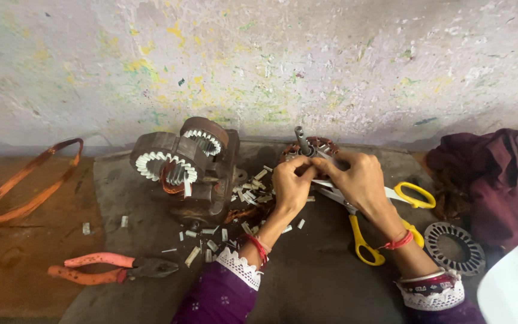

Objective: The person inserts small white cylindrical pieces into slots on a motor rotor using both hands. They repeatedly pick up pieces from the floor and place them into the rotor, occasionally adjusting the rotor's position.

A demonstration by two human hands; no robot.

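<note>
While both your hands pinch at the motor rotor (313, 147) just right of the stator stack (178, 162), left hand (292, 183) and right hand (361, 180) closed on it, expect rigid, heavy metal; grip its shaft, avoiding fragile windings. Scissors (364, 231) lie beneath.

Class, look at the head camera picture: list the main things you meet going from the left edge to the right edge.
Loop of copper wire → orange-handled pliers → stacked motor stators → left hand → right hand → yellow-handled scissors → flat slotted metal ring → maroon cloth.
</note>
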